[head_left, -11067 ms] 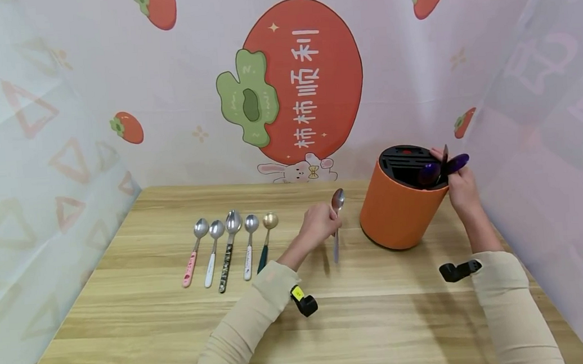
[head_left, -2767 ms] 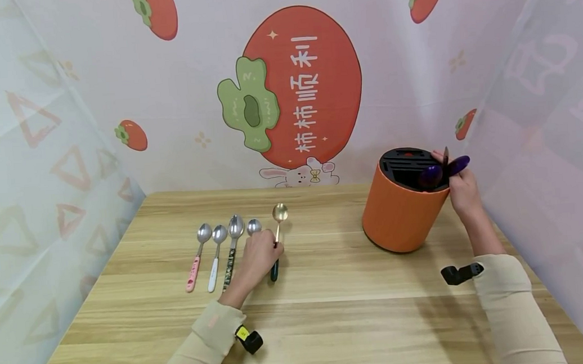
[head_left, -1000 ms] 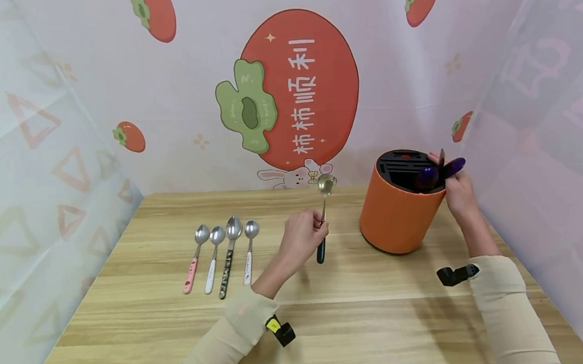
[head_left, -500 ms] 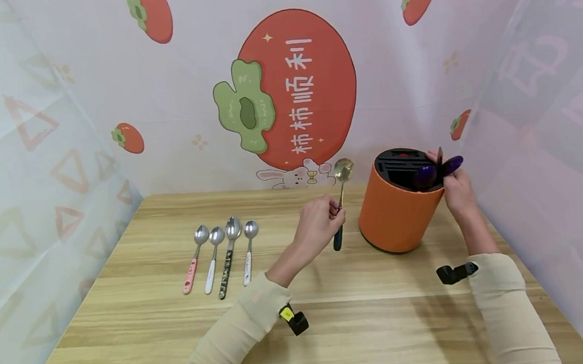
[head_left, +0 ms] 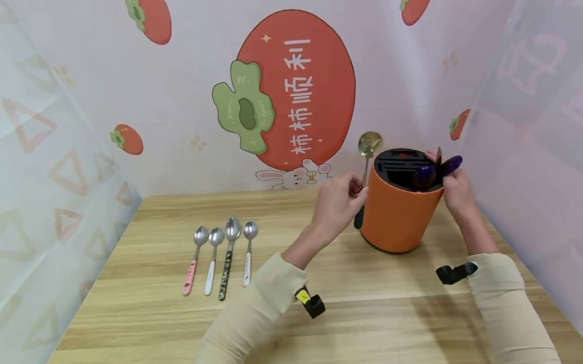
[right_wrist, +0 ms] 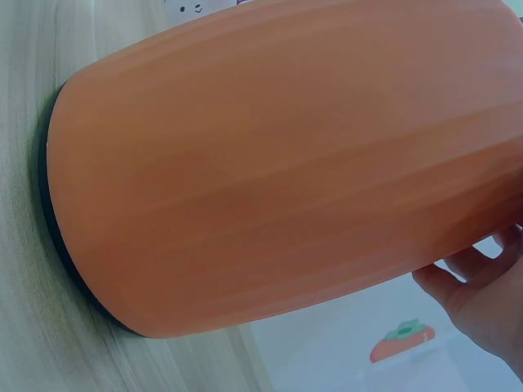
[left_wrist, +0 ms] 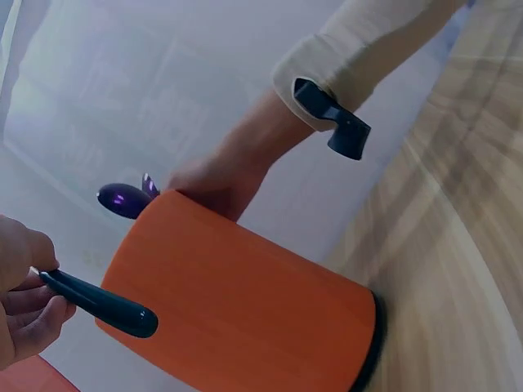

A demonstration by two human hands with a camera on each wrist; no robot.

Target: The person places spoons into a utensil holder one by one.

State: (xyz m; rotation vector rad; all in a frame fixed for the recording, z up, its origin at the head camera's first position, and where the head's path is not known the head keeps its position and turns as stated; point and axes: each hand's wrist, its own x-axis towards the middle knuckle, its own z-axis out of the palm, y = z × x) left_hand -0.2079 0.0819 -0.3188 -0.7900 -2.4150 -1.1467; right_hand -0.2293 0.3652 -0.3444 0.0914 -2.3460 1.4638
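Observation:
In the head view my left hand (head_left: 341,204) pinches a gold spoon (head_left: 370,144) with a dark green handle (left_wrist: 106,306), bowl upward. The spoon is just left of the orange knife block (head_left: 401,219), raised off the table. My right hand (head_left: 458,193) holds the block's right rim; some of its fingers are hidden behind the rim. Out of the block's black slotted top (head_left: 397,166) rise two purple spoon bowls (head_left: 425,176) and a thin one seen edge-on (head_left: 439,155). The right wrist view shows bent fingers (right_wrist: 466,265) against the orange wall.
Several spoons lie in a row on the left of the wooden table (head_left: 145,339): a pink-handled spoon (head_left: 190,276), a white-handled spoon (head_left: 209,278), a longer black-patterned spoon (head_left: 225,274) and another white-handled one (head_left: 247,269). Printed cloth walls (head_left: 189,93) enclose the table.
My left hand has lifted the gold spoon from the row and carried it right and up to the block. Earlier it held a silver spoon, now out of its grasp. My right hand stays put.

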